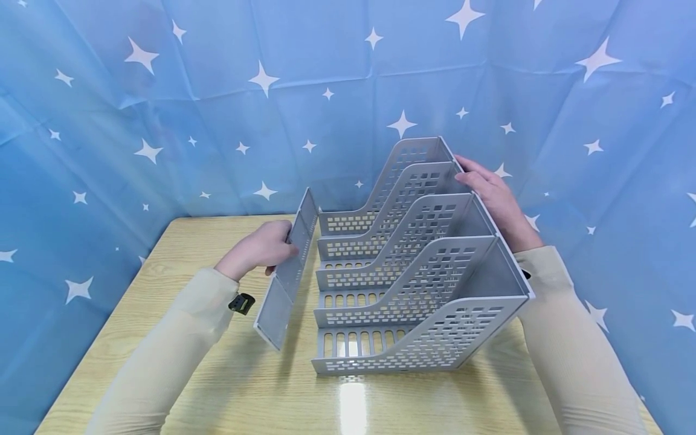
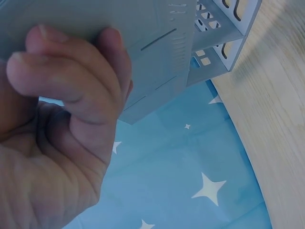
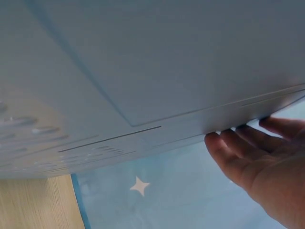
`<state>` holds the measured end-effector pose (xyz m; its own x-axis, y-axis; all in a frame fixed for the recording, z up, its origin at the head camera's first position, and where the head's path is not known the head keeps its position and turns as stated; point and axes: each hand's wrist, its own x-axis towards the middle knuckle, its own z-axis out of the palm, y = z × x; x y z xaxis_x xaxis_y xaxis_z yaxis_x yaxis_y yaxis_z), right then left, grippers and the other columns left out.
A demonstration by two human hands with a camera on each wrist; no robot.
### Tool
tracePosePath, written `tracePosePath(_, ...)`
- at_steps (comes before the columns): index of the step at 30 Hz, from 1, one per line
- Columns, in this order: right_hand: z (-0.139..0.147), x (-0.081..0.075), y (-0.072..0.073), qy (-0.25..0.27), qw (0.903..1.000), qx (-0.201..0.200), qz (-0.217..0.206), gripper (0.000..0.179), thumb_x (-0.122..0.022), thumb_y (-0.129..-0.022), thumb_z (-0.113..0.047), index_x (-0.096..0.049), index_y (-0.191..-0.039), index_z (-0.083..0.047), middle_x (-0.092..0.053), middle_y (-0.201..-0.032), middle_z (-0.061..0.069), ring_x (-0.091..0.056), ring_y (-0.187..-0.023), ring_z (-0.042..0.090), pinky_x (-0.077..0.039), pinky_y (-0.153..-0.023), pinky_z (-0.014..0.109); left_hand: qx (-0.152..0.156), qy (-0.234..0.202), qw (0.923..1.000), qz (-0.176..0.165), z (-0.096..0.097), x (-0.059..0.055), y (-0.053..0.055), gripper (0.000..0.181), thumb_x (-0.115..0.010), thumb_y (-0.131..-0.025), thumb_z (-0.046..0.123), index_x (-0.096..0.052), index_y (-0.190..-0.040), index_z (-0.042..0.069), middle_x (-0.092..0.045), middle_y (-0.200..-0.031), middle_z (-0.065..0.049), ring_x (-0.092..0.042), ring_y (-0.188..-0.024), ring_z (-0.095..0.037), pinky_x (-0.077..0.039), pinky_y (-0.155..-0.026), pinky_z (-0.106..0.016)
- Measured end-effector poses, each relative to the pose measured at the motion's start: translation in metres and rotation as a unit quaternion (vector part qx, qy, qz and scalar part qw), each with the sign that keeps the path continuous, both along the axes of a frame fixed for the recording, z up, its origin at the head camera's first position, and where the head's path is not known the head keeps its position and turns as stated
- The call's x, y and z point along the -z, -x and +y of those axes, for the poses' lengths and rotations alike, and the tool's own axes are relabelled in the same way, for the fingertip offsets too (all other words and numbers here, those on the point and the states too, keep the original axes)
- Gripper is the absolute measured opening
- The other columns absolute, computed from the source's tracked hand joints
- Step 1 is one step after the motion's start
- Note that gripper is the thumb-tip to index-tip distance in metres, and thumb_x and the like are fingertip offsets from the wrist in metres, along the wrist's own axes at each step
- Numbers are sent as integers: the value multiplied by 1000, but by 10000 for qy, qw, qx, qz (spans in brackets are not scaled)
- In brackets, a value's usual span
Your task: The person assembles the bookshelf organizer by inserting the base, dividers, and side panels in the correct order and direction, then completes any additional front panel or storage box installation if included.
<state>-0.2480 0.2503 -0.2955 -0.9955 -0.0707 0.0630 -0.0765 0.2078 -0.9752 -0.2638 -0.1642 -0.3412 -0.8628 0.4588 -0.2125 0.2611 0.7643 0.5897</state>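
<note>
A grey file organizer (image 1: pixel 459 341) with several upright, perforated dividers stands on the table in the head view, its low side facing left. Left of it, my left hand (image 1: pixel 269 243) pinches a long, narrow grey panel (image 1: pixel 281 299) by its edge, thumb on the side facing the organizer. That panel stands tilted, apart from the organizer's low ends along most of its length. At the tall back wall, my right hand (image 1: pixel 492 196) holds the top edge, with a digit over it. In the right wrist view, several fingertips (image 3: pixel 214 140) touch the wall's outer face; the thumb is hidden there.
A light wood table (image 1: pixel 179 254) lies under everything. Blue cloth (image 1: pixel 212 121) with white stars hangs behind and at both sides, close to the table edges. A black strap end (image 1: pixel 241 303) sticks out from the left sleeve.
</note>
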Motion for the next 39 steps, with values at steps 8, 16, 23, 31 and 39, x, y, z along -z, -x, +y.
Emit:
tracePosePath(8,0,1,0,186,9998,4,-17,61,-53,-108,-32,-33,-163,-17,-31,-166,11,-48,-126,12,-47,-91,13,27,-13,10000,10,12,-1,-3,11,-51,-93,4,-55,-101,-2,-66,-78,-16,-52,-38,-19,-46,-41,-31)
tracePosePath(16,1,2,0,102,9999,0,19,61,-53,-108,-31,-32,-163,-16,-30,-167,13,-49,-124,10,-48,-90,13,-14,-194,9998,50,23,4,-5,14,-48,-89,2,-56,-100,-2,-67,-77,-15,-54,-37,-17,-50,-41,-33)
tracePosePath(23,2,3,0,-50,10000,35,27,60,-51,-108,-32,-32,-163,-17,-29,-167,13,-49,-127,12,-48,-90,12,-82,-220,9997,5,28,5,-4,15,-46,-89,2,-59,-95,-2,-68,-70,-15,-56,-36,-17,-52,-41,-33)
tracePosePath(31,1,3,1,-56,10000,-17,-40,60,-50,-109,-34,-31,-164,-19,-29,-168,11,-45,-133,16,-47,-91,13,-79,-153,9998,-31,31,1,-5,16,-46,-90,1,-61,-93,-3,-69,-63,-14,-56,-35,-15,-49,-39,-29)
tracePosePath(39,2,3,3,257,9996,-23,66,60,-54,-107,-29,-34,-163,-16,-32,-166,13,-53,-119,8,-51,-88,13,-1,-264,9996,-68,34,4,-8,22,-45,-92,0,-66,-90,-6,-65,-55,-12,-57,-34,-17,-53,-41,-34)
